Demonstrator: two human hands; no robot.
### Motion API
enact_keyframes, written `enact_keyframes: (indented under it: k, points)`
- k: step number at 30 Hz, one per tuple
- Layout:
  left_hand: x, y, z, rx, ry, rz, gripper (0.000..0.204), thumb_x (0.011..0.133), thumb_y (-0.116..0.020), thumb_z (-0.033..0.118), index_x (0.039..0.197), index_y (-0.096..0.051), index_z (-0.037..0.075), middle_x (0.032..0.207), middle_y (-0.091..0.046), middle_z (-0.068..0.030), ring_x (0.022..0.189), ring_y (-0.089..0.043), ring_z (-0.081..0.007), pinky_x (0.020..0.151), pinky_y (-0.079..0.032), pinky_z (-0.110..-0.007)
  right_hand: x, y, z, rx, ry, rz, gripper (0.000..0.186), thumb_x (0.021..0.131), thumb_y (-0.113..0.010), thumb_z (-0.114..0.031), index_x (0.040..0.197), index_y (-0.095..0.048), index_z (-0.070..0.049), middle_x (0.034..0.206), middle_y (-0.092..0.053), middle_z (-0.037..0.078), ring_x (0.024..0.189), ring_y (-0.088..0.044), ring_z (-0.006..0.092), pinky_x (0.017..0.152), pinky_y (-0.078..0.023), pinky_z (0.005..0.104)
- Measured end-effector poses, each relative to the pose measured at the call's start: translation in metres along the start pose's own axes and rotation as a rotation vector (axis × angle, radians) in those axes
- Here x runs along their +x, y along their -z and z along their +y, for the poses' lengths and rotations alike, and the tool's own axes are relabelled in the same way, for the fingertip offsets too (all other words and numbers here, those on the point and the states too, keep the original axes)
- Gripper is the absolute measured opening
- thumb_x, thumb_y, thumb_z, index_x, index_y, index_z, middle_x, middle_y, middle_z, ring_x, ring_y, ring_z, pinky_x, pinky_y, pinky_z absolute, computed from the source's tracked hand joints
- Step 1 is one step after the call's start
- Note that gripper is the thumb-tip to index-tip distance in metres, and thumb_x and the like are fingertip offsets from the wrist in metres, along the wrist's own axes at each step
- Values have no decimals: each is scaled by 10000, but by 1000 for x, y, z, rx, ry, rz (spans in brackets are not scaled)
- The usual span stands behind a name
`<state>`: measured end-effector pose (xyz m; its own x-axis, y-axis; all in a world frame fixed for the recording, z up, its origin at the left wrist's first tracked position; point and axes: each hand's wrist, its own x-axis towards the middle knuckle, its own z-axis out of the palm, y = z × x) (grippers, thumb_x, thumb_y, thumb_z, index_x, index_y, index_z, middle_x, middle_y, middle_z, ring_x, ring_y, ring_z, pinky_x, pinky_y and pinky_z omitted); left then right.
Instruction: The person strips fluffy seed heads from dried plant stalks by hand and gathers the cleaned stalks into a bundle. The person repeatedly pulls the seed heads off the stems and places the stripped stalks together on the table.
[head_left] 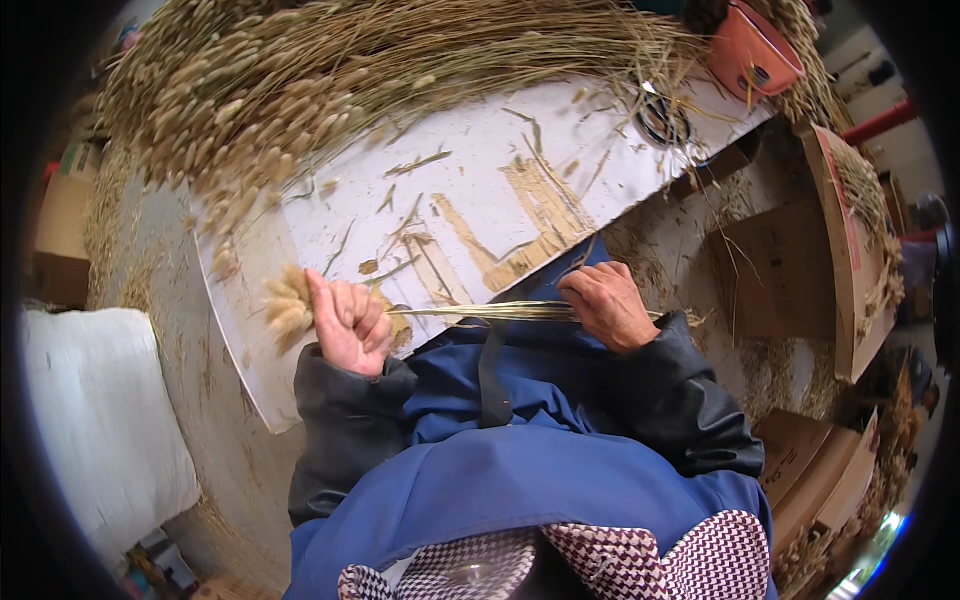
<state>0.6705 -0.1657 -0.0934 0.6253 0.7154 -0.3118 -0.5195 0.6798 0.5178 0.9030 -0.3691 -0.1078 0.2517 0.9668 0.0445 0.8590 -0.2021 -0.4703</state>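
A small bunch of dried bunny-tail grass [500, 311] lies stretched level between my two hands, over my blue apron and the near edge of the table. My left hand [350, 322] is closed round the stems just below the fluffy, cream-coloured heads, which stick out to its left. Farther along the stalks, my right hand [607, 304] pinches them near their cut ends. A few thin stem ends poke out past its right side. The fingertips of the right hand are partly hidden.
A big heap of dried grass [380, 70] covers the far side of the white table [400, 180]. Stem scraps litter its worn top. At the far right stand a pink bucket [755, 55] and a dark ring-shaped thing [662, 118]. Cardboard boxes [775, 275] are right; a white sack [105, 420] is left.
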Motion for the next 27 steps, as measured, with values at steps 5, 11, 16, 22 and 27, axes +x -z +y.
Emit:
enact_keyframes:
  k: [5,11,16,22,27]
  points:
    - [5,-1,3,18,-14,-81,554,951,-308,497,539,-267,129,477,-188,26,369,-122,-82,294,-129,-210,3,2,4,137,66,-15,107,844,-544,-130,882,-590,-41,790,-602,99,786,-575,276,736,-409,372]
    - [10,-2,5,-3,30,-28,541,952,-320,488,552,-292,125,490,-213,22,389,-163,-83,310,-171,-209,9,15,-2,93,82,182,64,794,-605,-92,833,-605,-41,723,-579,93,698,-568,272,650,-430,352]
    - [18,-6,2,-25,35,162,515,926,-380,509,653,-505,90,537,-423,5,483,-468,-126,396,-377,-214,21,67,-30,8,156,437,113,713,-666,-9,819,-635,-33,692,-580,87,625,-552,252,589,-431,329]
    - [35,-3,7,70,66,28,558,896,-386,557,860,-614,48,757,-649,-96,755,-666,-247,561,-565,-312,32,111,-67,-271,370,674,225,635,-690,58,831,-634,-36,714,-579,62,614,-530,218,568,-414,308]
    - [46,-7,5,92,68,31,529,885,-444,554,704,-553,69,492,-337,22,389,-288,-82,370,-239,-210,38,119,-76,-368,417,684,226,644,-623,74,843,-619,-34,739,-560,72,624,-529,231,563,-412,323]
